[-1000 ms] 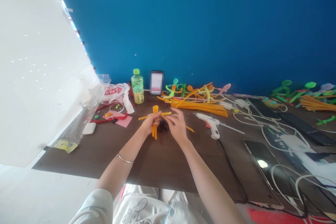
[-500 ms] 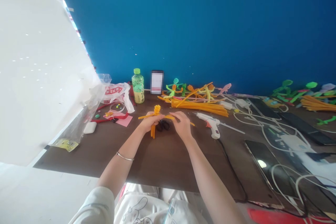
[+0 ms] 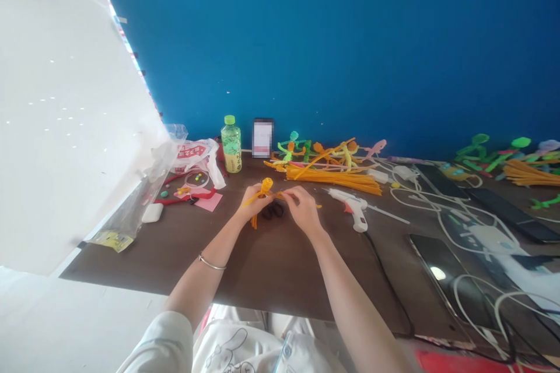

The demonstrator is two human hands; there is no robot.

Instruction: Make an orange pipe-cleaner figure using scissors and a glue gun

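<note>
And here's the left hand (image 3: pixel 257 200), fingers closed around a fuzzy orange pipe-cleaner figure (image 3: pixel 266 186), held above the near-middle of the dark tabletop (image 3: pixel 262 271)! Its head is a tight ribbed coil; one thin arm pokes left, fluffy legs dangle below the palm. Over on the right, the right hand (image 3: pixel 303 208) has thumb and fingertips pinched together on the figure's other strand. Black scissor handles (image 3: pixel 273 210), smooth loops, sit right beneath, between the hands. Far side: a straight bundle of velvety orange stems (image 3: pixel 335 179), bendy coloured figures (image 3: pixel 345 154) behind, a glossy plastic bottle (image 3: pixel 231 148) to the left. The hard white glue gun (image 3: pixel 355 205) crowds the right, its black cord (image 3: pixel 385 271) trailing nearer.
</note>
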